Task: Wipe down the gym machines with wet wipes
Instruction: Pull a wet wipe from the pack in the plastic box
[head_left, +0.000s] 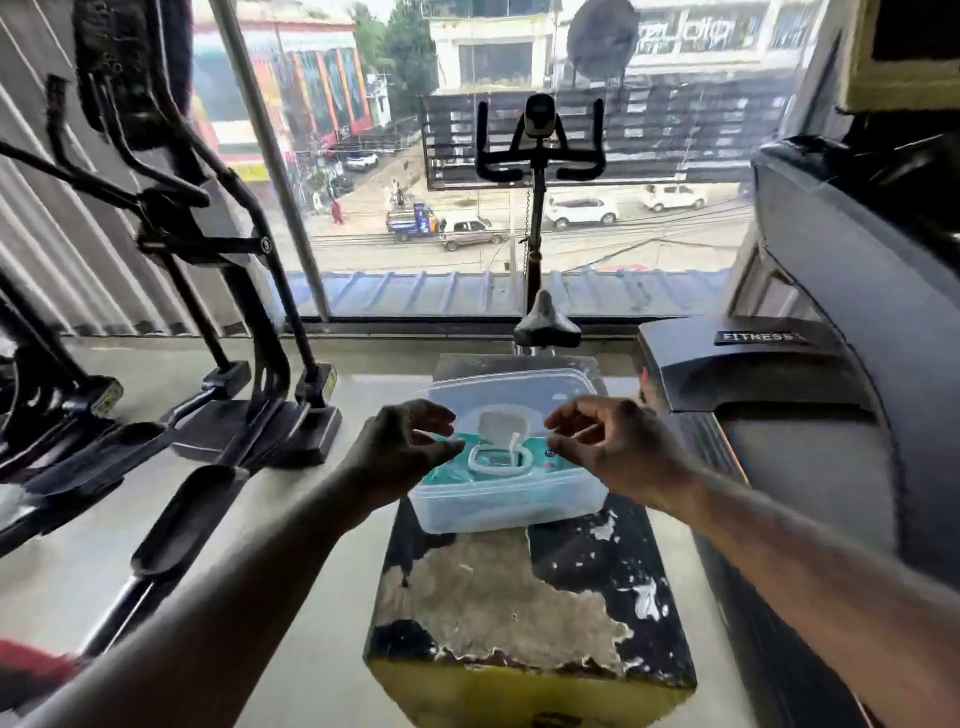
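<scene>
Setting: a person is standing in a gym, looking down over a worn black table (519, 597) with peeling paint.
Wet wipes: a teal wet wipes pack (457, 478) is lying inside a clear plastic container (519, 512), which is sitting on the far half of the table.
Pack opening: its white flip lid (496, 423) is standing open, and one wipe (514, 441) is poking up from the slot.
Left hand (402, 449): hovering over the pack's left end, fingers loosely curled, gripping nothing.
Right hand (613, 447): hovering over the container's right side, fingers loosely curled, gripping nothing.
Machines: an exercise bike (540, 156) is standing beyond the table, facing a large window (415, 260); an elliptical trainer (218, 249) is standing to the left, a treadmill (805, 364) to the right.
</scene>
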